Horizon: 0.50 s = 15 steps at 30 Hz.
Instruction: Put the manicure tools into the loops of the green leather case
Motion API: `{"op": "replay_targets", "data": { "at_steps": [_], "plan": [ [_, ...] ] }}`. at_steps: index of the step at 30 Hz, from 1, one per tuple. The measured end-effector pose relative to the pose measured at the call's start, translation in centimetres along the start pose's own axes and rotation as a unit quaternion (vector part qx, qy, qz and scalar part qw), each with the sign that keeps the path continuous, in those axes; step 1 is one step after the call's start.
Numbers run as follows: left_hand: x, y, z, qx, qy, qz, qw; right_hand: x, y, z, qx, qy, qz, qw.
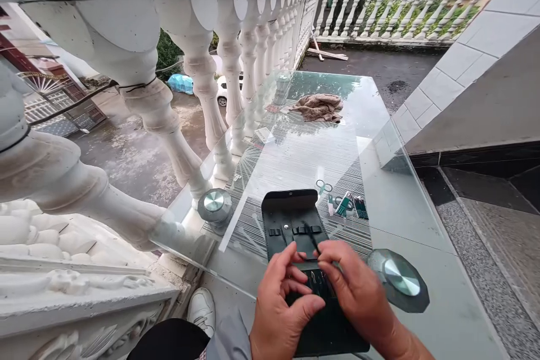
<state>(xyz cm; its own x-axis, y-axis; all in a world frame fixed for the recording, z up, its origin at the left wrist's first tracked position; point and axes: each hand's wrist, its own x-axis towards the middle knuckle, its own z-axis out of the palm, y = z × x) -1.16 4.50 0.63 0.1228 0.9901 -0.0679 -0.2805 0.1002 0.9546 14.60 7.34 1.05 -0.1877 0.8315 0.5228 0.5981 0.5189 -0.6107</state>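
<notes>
A black manicure case [274,244] lies unfolded on the glass table [405,219], its flap with a snap and elastic loops at the far end. Small metal tools [314,281] show in its near pockets, partly hidden by my hands. Between thumb and fingers, my right hand [356,287] pinches a slim dark tool [311,232] that points up over the loops; its kind is too blurred to make out. My left hand [284,298] hovers over the case's left side, fingers curled but apart, holding nothing. Beyond the case lie small scissors [324,186] and nail clippers [344,202].
Another nail clipper [360,207] lies to the right. A crumpled brown cloth [318,107] rests at the table's far end. Round metal-capped supports [215,205] sit under the glass. A white balustrade [169,129] runs along the left; tiled steps [476,197] are on the right.
</notes>
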Motion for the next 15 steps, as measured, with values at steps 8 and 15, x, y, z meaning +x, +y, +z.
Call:
{"op": "replay_targets", "data": {
  "at_steps": [8, 15],
  "plan": [
    [0.7, 0.8, -0.5, -0.149, 0.016, -0.072, 0.986, -1.1, -1.5, 0.5, 0.073, -0.066, -0.051, 0.994],
    [0.7, 0.8, -0.1, -0.157, -0.007, -0.086, 0.984, -1.4, -1.8, -0.1, 0.103, -0.108, 0.004, 0.989]
  ]
}}
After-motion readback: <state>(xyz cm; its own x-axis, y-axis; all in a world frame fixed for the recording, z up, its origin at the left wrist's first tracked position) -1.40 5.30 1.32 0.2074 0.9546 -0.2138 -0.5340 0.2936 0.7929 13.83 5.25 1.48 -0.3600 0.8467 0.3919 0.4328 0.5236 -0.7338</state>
